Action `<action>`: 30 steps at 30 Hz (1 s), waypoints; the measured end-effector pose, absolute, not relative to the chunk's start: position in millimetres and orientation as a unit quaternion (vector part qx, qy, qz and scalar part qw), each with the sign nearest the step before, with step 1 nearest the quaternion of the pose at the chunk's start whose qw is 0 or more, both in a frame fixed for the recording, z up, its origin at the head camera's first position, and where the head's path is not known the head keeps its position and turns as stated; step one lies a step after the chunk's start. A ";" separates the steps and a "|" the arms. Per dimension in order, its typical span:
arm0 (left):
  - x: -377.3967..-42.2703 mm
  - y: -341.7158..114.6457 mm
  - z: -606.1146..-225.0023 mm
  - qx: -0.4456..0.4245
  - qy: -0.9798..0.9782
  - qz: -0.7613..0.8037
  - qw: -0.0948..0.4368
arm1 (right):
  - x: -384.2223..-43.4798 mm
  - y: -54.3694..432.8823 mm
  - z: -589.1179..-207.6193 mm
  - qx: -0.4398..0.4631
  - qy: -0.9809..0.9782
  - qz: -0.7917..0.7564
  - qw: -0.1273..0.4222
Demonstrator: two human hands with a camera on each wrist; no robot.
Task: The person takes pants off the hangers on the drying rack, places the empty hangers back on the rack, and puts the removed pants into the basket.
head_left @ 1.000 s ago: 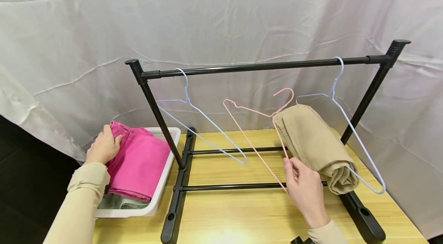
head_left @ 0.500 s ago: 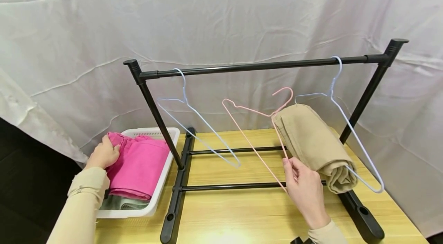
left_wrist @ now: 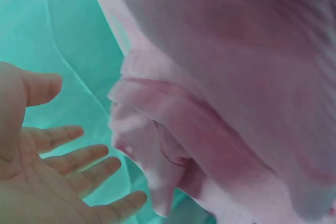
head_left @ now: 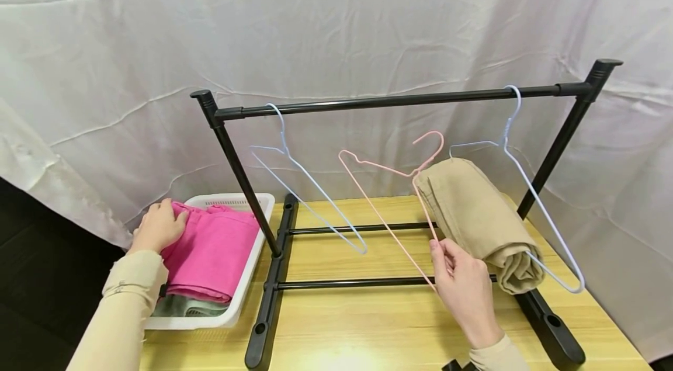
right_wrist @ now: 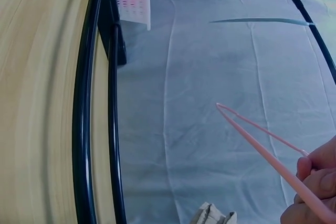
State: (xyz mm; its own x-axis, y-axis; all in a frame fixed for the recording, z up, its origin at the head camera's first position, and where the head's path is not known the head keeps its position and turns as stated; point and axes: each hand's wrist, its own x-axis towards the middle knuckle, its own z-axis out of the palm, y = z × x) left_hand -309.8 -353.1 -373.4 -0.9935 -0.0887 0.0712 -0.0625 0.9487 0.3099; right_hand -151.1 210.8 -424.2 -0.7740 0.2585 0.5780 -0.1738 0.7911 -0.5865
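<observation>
Between the uprights of the black rack [head_left: 378, 103], the fingers of our right hand [head_left: 462, 292] are curled round one corner of a pink hanger [right_wrist: 278, 167], pinching it against the thumb. We hold it hook upward, below the top rail and apart from it. Our left hand [head_left: 159, 228] is at the left edge of a folded pink garment [head_left: 215, 254]; the left wrist view shows us its fingers straight and spread wide, grasping nothing, just beside the cloth. We cannot tell whether a fingertip touches it. The garment lies in a white basket [head_left: 189, 323] left of the rack, on top of a grey-green cloth [head_left: 197, 308]. Just right of our pink hanger, a tan garment [head_left: 478, 219] is folded over the lower bar of a pale blue hanger [head_left: 507, 131], which hooks on the rail near its right end. The pink hanger and the tan cloth overlap in the head view, and we cannot tell whether they touch. A second blue hanger [head_left: 283, 140] hangs toward the rail's left end. Rack and basket stand on a pale wood worktop [head_left: 336, 324], and behind them we see a whitish curtain [head_left: 336, 26], creased. Cream sleeves [head_left: 113, 312] cover both our forearms.
</observation>
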 end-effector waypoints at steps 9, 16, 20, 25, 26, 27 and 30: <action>-313.8 -326.9 -360.2 -0.049 -0.960 -0.230 0.150 | -149.8 210.7 -418.8 -0.017 -0.880 0.335 0.337; -308.3 -294.9 -341.2 -0.055 -0.930 -0.317 0.180 | -148.0 209.2 -414.8 -0.010 -0.877 0.333 0.347; -307.2 -277.8 -333.0 -0.068 -0.914 -0.347 0.198 | -146.8 207.6 -412.0 -0.007 -0.875 0.331 0.353; -306.5 -256.0 -324.6 -0.087 -0.891 -0.397 0.201 | -144.7 205.5 -407.2 -0.003 -0.871 0.330 0.365; -306.5 -251.3 -323.1 -0.091 -0.888 -0.404 0.200 | -144.1 205.2 -406.1 -0.001 -0.869 0.331 0.367; -306.2 -246.7 -321.3 -0.093 -0.884 -0.414 0.199 | -143.4 205.0 -404.9 0.000 -0.868 0.331 0.369; -305.4 -233.2 -317.5 -0.104 -0.870 -0.443 0.191 | -141.3 204.2 -401.3 0.005 -0.864 0.334 0.376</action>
